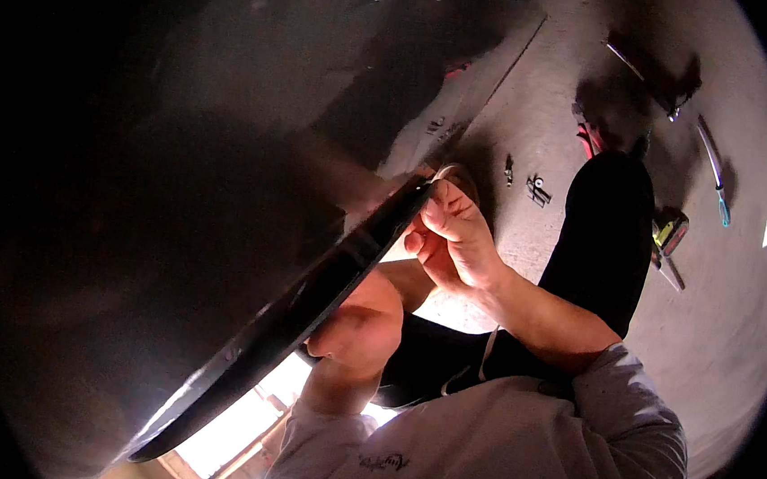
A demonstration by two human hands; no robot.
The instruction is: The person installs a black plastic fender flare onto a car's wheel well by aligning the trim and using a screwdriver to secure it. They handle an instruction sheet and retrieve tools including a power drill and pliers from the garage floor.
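A large dark glossy panel (pixel 256 139) fills the left side, its curved black lower edge (pixel 306 301) slanting up toward the middle. At the upper end of that edge, my right hand (pixel 456 232) is closed, with thumb and fingers pinched against the rim. Any small part inside the pinch is hidden. My left arm (pixel 354 327) is bent close under the same edge, lower down. Its fingers are hidden or cannot be told apart from the skin near my right hand.
On the grey concrete floor (pixel 718 338) lie small dark hardware pieces (pixel 538 192), a red-handled tool (pixel 585 140), a teal-handled screwdriver (pixel 720 194) and a green-and-black power tool (pixel 670 233). My black-clad knee (pixel 606 221) is bent beside my right forearm. A bright window (pixel 233 430) shows below.
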